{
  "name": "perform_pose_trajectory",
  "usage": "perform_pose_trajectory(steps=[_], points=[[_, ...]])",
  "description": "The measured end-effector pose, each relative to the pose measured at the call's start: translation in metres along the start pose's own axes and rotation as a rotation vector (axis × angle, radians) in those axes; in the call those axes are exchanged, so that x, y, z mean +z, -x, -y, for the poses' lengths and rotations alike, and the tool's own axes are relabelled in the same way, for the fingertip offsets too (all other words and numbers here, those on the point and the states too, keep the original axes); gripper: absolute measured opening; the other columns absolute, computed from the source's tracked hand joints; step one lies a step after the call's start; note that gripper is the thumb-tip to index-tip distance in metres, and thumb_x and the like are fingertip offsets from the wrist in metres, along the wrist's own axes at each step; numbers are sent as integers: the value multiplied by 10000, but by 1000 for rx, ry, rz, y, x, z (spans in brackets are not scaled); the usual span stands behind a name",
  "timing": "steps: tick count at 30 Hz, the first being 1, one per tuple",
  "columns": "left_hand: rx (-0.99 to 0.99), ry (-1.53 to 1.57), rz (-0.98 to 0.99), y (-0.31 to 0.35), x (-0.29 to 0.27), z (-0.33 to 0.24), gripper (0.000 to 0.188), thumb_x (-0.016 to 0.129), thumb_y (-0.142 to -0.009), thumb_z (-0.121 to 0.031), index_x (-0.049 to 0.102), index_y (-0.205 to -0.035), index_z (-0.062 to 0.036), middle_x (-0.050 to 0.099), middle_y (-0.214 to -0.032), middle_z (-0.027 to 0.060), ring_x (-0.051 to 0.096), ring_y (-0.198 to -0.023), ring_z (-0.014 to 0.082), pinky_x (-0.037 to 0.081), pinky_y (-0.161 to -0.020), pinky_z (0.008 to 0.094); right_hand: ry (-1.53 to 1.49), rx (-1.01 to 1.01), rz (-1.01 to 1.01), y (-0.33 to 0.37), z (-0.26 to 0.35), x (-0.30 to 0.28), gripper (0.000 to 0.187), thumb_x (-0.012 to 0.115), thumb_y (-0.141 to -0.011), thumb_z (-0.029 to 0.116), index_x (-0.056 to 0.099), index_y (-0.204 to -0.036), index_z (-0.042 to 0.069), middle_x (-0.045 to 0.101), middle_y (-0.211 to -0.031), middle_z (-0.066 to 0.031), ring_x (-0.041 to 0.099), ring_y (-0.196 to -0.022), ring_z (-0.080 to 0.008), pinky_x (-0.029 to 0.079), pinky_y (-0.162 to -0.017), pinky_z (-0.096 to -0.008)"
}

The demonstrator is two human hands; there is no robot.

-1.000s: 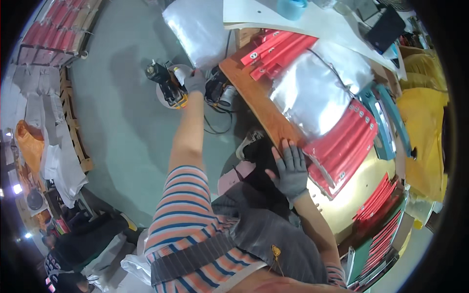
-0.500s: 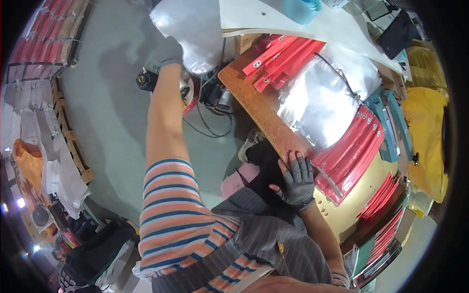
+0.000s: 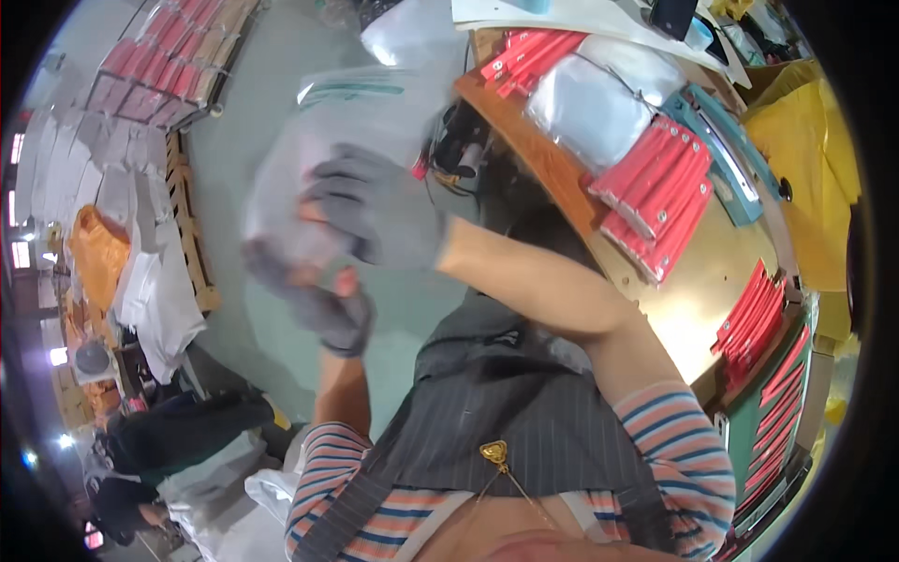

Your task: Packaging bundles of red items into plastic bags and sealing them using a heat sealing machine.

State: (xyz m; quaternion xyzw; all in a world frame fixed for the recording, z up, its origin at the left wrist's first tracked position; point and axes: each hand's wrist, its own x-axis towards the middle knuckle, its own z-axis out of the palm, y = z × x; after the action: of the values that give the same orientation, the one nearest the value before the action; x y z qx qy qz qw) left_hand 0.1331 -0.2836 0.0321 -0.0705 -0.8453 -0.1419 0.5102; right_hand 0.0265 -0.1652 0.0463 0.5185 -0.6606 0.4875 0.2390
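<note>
In front of me hangs a large clear plastic bag [image 3: 375,122] with a green stripe near its far end, smeared by motion. My right hand [image 3: 379,206], in a grey glove with bare fingertips, reaches across to the left with its fingers curled on the bag. Below it, my left hand [image 3: 323,300], gloved the same way, grips the bag's near left side, thumb uppermost. Both hands are blurred, and the bag's near edge is partly hidden by them. Away to the right, flat red packs [image 3: 655,178] lie on the table beside a pile of clear bags [image 3: 599,98].
The table's wooden edge [image 3: 543,164] runs along my right. A teal long-bodied machine [image 3: 719,150] and a yellow sack [image 3: 805,178] stand beyond it. Dark equipment with cables [image 3: 457,150] sits on the floor. At left are a rack of red packs [image 3: 173,61] and white sacks [image 3: 140,234].
My right hand has left the table edge and swung left onto the plastic bag. My left arm has drawn back from its far reach, bringing the bag nearer. The view has shifted.
</note>
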Motion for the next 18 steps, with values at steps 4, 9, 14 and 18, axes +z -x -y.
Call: perform_pose_trajectory(steps=[4,9,14,18], points=[[-105,-482,-116,-20,-108,24,664,613,-844,-304,314,-1316,55,300,-1392,240,340,-1272,383,316,-1013,440,-130,76,173,-34,73,-20,166,592,-731,126,578,-877,47,584,-802,-122,587,-743,-308,473,-665,-382],[-445,-183,291,-10,-202,32,331,623,-836,-99,566,-1129,43,619,-1078,159,583,-990,244,434,-878,354,-99,72,244,-8,66,-93,283,578,-836,302,620,-870,25,606,-686,-129,613,-637,-266,470,-626,-351],[54,-143,268,-55,-145,-36,580,669,-804,-208,430,-1245,83,493,-1245,225,534,-1052,330,413,-900,389,-86,377,337,13,80,-139,311,607,-808,332,626,-846,24,523,-625,-80,514,-597,-154,407,-560,-302],[131,-168,444,-67,-114,13,351,643,-812,-207,575,-1082,7,596,-1060,176,574,-914,331,452,-813,366,-238,439,526,22,101,-188,270,600,-821,291,626,-842,24,546,-646,-45,500,-604,-116,404,-565,-280]])
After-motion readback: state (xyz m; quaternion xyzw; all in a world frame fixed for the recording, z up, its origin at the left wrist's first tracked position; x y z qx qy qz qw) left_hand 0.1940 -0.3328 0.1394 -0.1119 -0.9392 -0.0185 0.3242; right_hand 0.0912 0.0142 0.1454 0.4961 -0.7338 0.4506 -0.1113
